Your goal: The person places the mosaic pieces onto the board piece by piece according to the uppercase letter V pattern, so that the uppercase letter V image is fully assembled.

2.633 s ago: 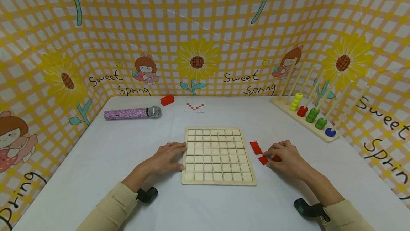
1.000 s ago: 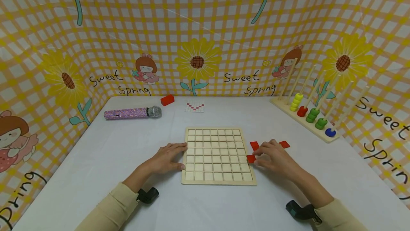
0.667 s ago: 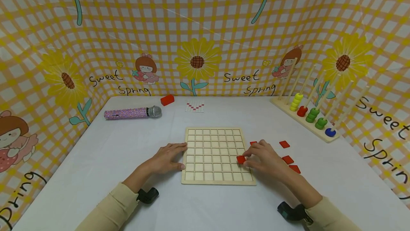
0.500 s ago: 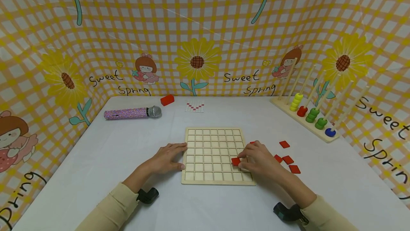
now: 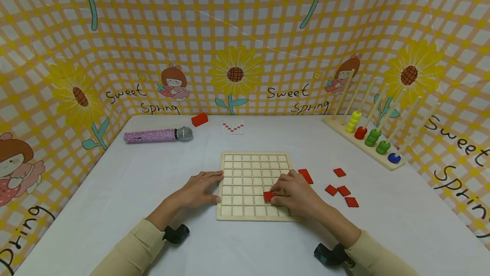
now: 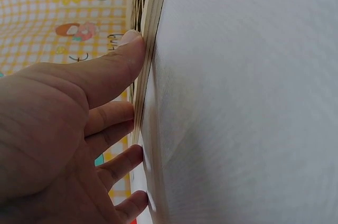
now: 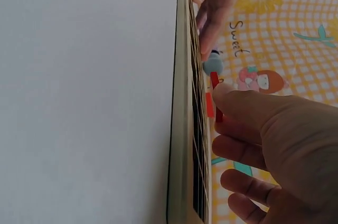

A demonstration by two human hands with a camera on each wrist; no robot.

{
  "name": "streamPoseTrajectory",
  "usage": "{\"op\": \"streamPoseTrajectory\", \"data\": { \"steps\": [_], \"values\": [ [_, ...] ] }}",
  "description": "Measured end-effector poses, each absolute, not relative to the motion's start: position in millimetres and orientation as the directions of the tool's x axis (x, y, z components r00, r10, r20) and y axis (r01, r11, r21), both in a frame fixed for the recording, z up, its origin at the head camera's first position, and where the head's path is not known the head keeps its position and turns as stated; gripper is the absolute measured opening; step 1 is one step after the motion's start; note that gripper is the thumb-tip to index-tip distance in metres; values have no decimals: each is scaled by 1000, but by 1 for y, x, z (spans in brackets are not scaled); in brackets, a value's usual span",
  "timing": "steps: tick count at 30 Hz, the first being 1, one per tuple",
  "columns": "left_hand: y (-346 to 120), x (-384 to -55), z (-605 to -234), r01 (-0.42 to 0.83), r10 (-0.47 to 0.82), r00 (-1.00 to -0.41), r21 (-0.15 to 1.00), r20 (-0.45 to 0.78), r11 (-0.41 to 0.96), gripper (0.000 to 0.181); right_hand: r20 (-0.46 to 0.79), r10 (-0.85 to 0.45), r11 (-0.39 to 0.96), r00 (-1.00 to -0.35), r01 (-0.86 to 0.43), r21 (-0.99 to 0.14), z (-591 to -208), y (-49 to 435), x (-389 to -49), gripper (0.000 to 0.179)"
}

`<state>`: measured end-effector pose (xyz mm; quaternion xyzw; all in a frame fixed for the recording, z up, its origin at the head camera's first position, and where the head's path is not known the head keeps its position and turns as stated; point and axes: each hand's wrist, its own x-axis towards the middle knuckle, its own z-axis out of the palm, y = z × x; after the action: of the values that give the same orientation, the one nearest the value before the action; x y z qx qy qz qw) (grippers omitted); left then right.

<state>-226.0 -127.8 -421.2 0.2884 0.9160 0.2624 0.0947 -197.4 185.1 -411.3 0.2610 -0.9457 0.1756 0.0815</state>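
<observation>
A square wooden grid board (image 5: 237, 180) lies flat on the white table. My left hand (image 5: 200, 189) rests at its left edge, thumb and fingertips touching the side; the left wrist view shows the thumb (image 6: 113, 71) against the board's rim. Over the lower right part of the grid, my right hand (image 5: 297, 194) pinches a thin red square tile (image 5: 268, 196) between thumb and fingers. In the right wrist view the tile (image 7: 214, 79) stands on edge close over the board. Right of the board lie several loose red tiles (image 5: 344, 191) and a longer red shape (image 5: 306, 176).
A card with a red-square pattern (image 5: 232, 127) lies behind the board, near a red block (image 5: 200, 119). A glittery microphone (image 5: 153, 135) is at back left. At back right stands a wooden peg rack (image 5: 367, 143) with coloured beads. Patterned cloth (image 5: 245, 33) walls the table.
My right hand has picked up a red tile from the right side and carried it left over the board, uncovering the other tiles. The left hand has stayed at the board's edge.
</observation>
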Motion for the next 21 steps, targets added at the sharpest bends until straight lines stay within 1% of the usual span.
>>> {"op": "streamPoseTrajectory", "data": {
  "steps": [5,12,21],
  "values": [
    [-128,-226,-422,479,578,-816,535,-20,696,65,259,-476,791,-840,-538,-291,-413,178,-197,19],
    [-128,-226,-422,476,576,-817,537,-22,697,66,283,-493,788,-823,-560,-255,-416,171,-198,18],
    [-128,-227,-423,466,567,-823,544,-22,698,66,281,-496,797,-821,-559,-228,-419,165,-198,20]
  ]
}}
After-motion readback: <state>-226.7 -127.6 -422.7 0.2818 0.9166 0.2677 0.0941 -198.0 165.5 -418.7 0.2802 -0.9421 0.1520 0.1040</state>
